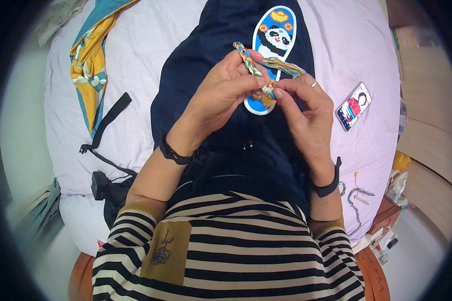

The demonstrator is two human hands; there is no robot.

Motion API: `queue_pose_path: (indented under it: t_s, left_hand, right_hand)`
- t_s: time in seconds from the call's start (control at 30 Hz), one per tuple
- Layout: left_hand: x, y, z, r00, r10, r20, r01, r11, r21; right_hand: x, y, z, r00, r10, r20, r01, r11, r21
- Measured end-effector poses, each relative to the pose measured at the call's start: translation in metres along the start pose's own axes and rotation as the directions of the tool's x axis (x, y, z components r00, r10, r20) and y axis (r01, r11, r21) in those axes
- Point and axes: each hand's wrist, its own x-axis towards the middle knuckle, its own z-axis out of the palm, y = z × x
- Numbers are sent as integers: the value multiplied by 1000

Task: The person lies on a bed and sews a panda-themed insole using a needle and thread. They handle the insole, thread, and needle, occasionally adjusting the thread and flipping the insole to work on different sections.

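My left hand (225, 93) pinches a multicoloured braided cord (249, 61) whose woven end sticks up past my fingers. My right hand (306, 113), with a ring on one finger, holds the loose coloured threads (286, 65) of the same cord, fingertips meeting the left hand at the braiding point. Both hands hover over a blue shoe insole (276, 35) with a stitched panda picture, lying on dark navy cloth (196, 65) across my lap. Each wrist wears a black band.
A phone (353, 106) with a lit screen lies on the pale lilac bedding (135, 60) to the right. Finished braided cords (356, 193) rest near the right edge. A yellow and teal scarf (90, 60) and a black strap with pouch (105, 150) lie left.
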Motion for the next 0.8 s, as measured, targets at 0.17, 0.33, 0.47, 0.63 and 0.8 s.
queue_pose_path:
  t_s: [0.17, 0.33, 0.47, 0.63, 0.8]
  left_hand:
    - [0, 1, 2, 998, 19, -56, -17, 999, 31]
    - [0, 1, 2, 999, 16, -45, -14, 999, 30]
    - [0, 0, 2, 999, 18, -46, -16, 999, 38]
    - [-2, 4, 8, 999, -8, -38, 10, 999, 54]
    - [-1, 3, 4, 1000, -10, -20, 11, 999, 47]
  right_hand:
    - [0, -4, -4, 1000, 22, -6, -22, 1000, 14]
    - [0, -5, -1, 1000, -15, 21, 16, 998, -65]
    - [0, -3, -1, 1000, -20, 25, 21, 997, -72]
    - [0, -4, -1, 998, 45, 42, -46, 999, 13]
    - [0, -1, -2, 997, 63, 54, -65, 997, 35]
